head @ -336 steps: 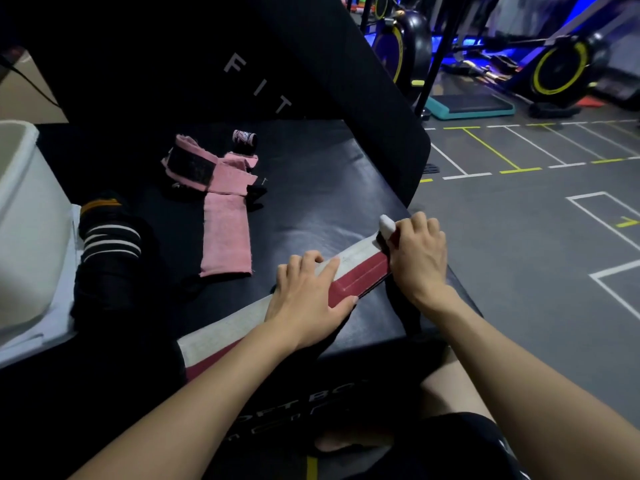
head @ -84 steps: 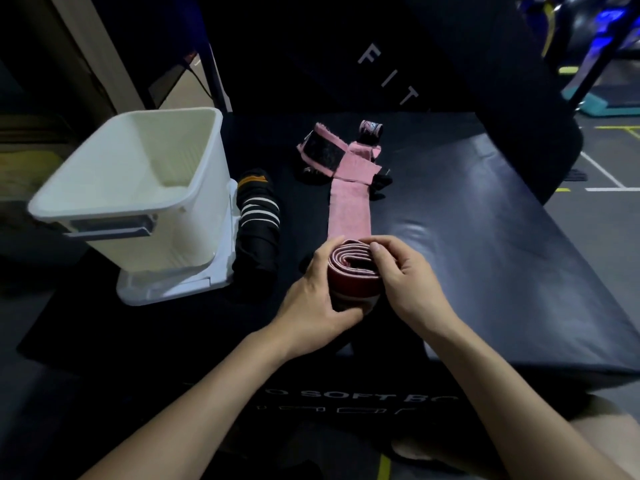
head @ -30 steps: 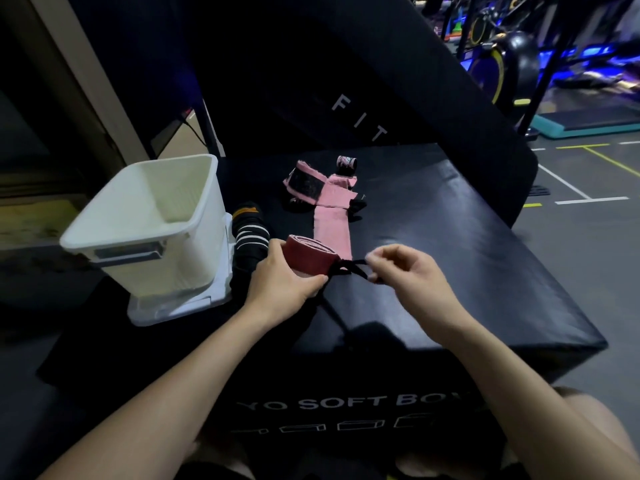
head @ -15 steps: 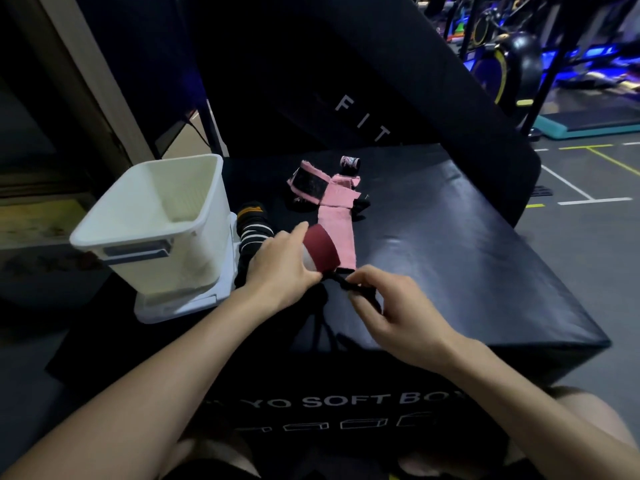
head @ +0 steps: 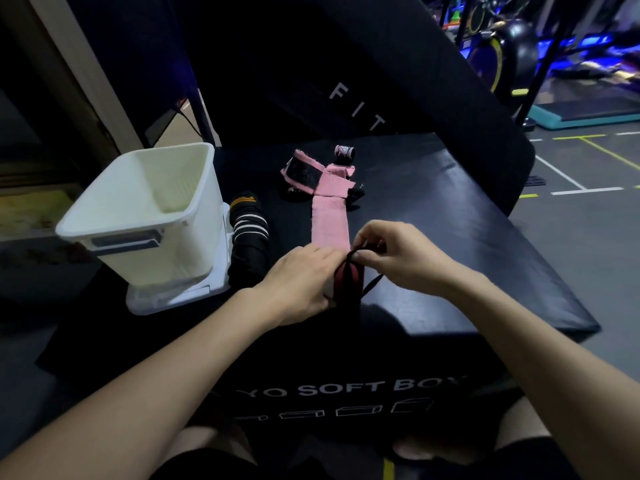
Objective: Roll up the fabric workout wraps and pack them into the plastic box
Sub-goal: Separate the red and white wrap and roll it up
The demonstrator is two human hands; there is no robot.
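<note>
A rolled red and white wrap [head: 347,284] sits on the black soft box [head: 450,237] in front of me. My left hand [head: 301,282] grips the roll from its left side. My right hand [head: 398,258] pinches the wrap's thin black cord [head: 372,284] at the top of the roll; the cord loops over the roll and trails to the right. Beyond the hands a pink wrap [head: 329,216] lies unrolled. A black wrap with white stripes [head: 247,237] lies beside the white plastic box [head: 149,213], which stands open on its lid at the left.
A small rolled item [head: 344,152] rests behind the pink wrap. A black padded backrest [head: 381,81] rises behind the soft box. Gym floor with painted lines [head: 571,188] and exercise machines lie to the right.
My right hand has risen from below the roll to its top, carrying the black cord over it. My left hand has kept its hold on the roll.
</note>
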